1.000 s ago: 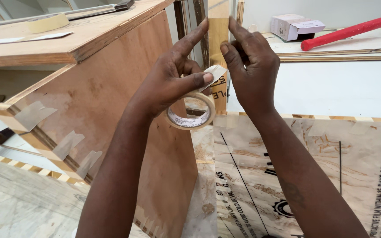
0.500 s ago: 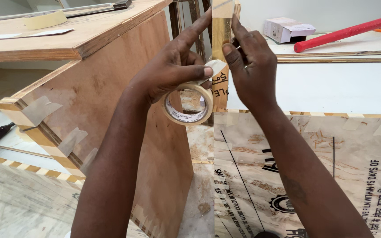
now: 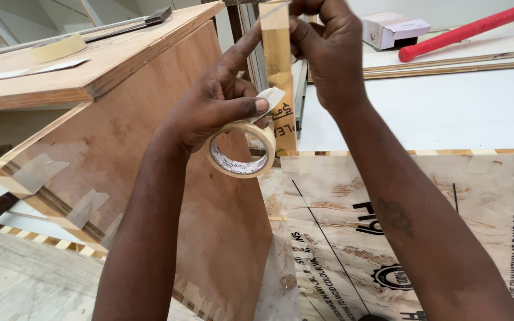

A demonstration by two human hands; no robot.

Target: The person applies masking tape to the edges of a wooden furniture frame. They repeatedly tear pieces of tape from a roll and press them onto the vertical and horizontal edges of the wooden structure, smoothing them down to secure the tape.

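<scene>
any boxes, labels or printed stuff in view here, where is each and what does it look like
Small carton: on the white surface at top right, boxy, white with a dark base.
Tape roll: hung on the left hand at centre, cream ring, white inner label with dark print.
Plywood panel: lower right, pale brown, black stamped lettering and a round emblem.
</scene>
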